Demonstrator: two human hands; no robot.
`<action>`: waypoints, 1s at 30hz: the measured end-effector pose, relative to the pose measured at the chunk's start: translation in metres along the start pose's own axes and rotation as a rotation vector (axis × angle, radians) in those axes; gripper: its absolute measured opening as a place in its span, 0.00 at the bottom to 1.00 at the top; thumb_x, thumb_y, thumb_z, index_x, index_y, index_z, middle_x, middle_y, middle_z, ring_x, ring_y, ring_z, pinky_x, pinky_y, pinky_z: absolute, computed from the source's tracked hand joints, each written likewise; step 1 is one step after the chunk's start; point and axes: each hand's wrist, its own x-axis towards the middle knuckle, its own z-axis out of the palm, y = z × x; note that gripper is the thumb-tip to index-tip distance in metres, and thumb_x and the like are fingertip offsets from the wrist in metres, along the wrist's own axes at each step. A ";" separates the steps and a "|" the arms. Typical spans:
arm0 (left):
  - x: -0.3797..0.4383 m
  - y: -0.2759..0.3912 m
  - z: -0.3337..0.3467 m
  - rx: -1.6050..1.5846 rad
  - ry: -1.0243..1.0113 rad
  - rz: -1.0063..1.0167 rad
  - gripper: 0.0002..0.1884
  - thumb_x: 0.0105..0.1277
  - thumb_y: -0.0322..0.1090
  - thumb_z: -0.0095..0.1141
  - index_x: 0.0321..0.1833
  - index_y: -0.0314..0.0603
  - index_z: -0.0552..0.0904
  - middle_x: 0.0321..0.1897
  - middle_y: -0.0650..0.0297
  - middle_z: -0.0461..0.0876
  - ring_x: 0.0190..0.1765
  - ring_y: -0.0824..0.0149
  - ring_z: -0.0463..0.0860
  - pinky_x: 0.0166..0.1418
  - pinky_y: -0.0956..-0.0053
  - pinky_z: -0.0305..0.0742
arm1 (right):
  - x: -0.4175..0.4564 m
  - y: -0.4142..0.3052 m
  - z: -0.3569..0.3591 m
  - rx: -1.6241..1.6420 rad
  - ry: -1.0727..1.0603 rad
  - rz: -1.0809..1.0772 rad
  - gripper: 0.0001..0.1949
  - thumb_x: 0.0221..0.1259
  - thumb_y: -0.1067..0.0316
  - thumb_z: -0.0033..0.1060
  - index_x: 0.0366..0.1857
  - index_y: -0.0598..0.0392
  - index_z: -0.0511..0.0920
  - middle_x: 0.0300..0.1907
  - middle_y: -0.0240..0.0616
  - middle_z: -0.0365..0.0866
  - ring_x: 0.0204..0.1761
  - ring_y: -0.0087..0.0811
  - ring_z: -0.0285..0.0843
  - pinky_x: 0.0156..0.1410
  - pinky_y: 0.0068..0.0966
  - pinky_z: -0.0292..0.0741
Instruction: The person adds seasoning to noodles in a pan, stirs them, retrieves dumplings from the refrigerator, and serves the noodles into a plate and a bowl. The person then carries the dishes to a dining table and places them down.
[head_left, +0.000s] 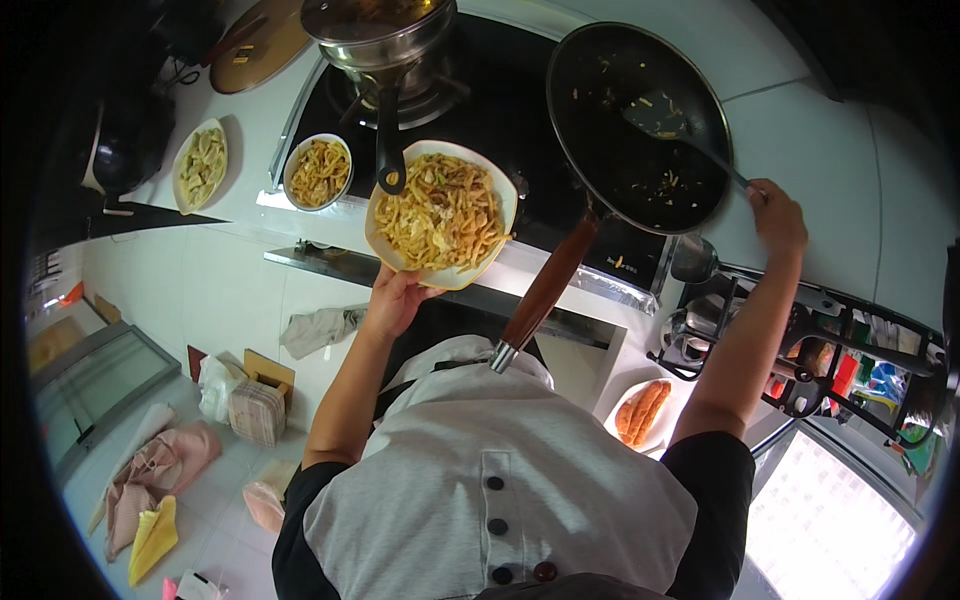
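Observation:
My left hand (397, 300) grips the near rim of a squarish white bowl (382, 244) heaped with stir-fried noodles (442, 214). The bowl is at the front edge of the stove, partly beneath the black handle (388, 142) of a saucepan. To the right, my right hand (778, 217) holds the handle of a spatula (716, 159). The spatula's blade rests inside a dark wok (600, 142), where a few noodle scraps cling to the bottom. The wok's brown wooden handle (547, 289) points back towards my body.
Left of the bowl stands a small round bowl of noodles (319, 172), with a dish of pale green food (201, 166) beyond. A lidded steel saucepan (386, 49) sits on the back-left burner. A rack of utensils (810, 337) and a plate of browned food (641, 412) are at the right.

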 end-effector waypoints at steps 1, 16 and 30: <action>-0.011 0.002 0.003 -0.005 0.024 -0.005 0.30 0.63 0.23 0.43 0.70 0.45 0.59 0.63 0.55 0.70 0.59 0.55 0.78 0.53 0.58 0.83 | -0.003 0.002 0.012 0.063 0.009 -0.025 0.15 0.66 0.53 0.51 0.54 0.35 0.78 0.49 0.39 0.83 0.53 0.46 0.78 0.57 0.40 0.74; -0.123 0.015 -0.070 -0.087 0.058 0.009 0.32 0.62 0.24 0.48 0.71 0.44 0.58 0.64 0.55 0.70 0.59 0.54 0.78 0.54 0.56 0.83 | -0.190 -0.009 0.109 0.738 0.473 -0.265 0.15 0.66 0.60 0.59 0.52 0.55 0.79 0.38 0.38 0.81 0.39 0.29 0.80 0.48 0.25 0.75; -0.313 0.109 -0.227 -0.134 0.093 0.130 0.34 0.64 0.22 0.43 0.73 0.50 0.50 0.66 0.57 0.66 0.62 0.55 0.76 0.56 0.57 0.82 | -0.534 -0.417 0.114 2.263 -1.161 -0.058 0.38 0.71 0.39 0.37 0.73 0.58 0.48 0.71 0.49 0.56 0.72 0.40 0.53 0.77 0.38 0.49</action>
